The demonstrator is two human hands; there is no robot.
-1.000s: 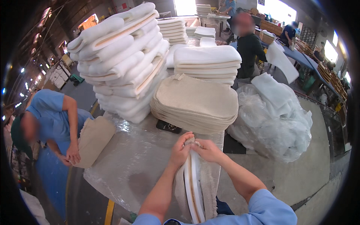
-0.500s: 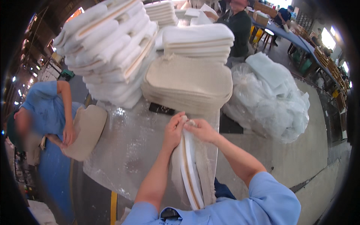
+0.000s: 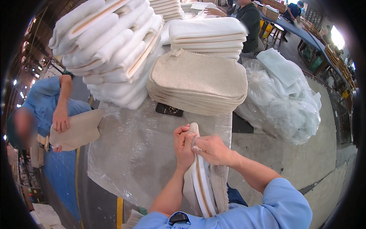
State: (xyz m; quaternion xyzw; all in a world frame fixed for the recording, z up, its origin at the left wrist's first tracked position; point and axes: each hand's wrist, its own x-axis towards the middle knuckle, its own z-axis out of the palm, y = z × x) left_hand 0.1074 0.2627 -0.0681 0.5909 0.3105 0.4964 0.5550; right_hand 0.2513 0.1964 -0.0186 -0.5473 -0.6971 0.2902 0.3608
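Note:
A beige fabric cushion cover (image 3: 224, 181) lies lengthwise in front of me, its long side open. Inside it sits a white layered pad (image 3: 201, 179) with a tan stripe along its middle. My left hand (image 3: 184, 149) is closed around the left side of the cover near its far end. From the right, my right hand (image 3: 213, 150) pinches the edge of the opening close to the left fingers; its fingertips are partly hidden. The cover's rounded far tip (image 3: 194, 128) sticks up past both hands.
Beyond my hands stands a stack of beige covers (image 3: 196, 76), with a dark phone-like object (image 3: 169, 109) beside it. White pads are piled high (image 3: 110, 49) at the left. A plastic bag (image 3: 282, 103) bulges at the right. At the left a co-worker (image 3: 45, 99) handles another beige piece (image 3: 78, 129).
The cover's far tip now shows rounded and filled beyond my hands. My right hand has shifted slightly nearer along the opening. The co-worker's beige piece has tilted and one hand has moved onto it.

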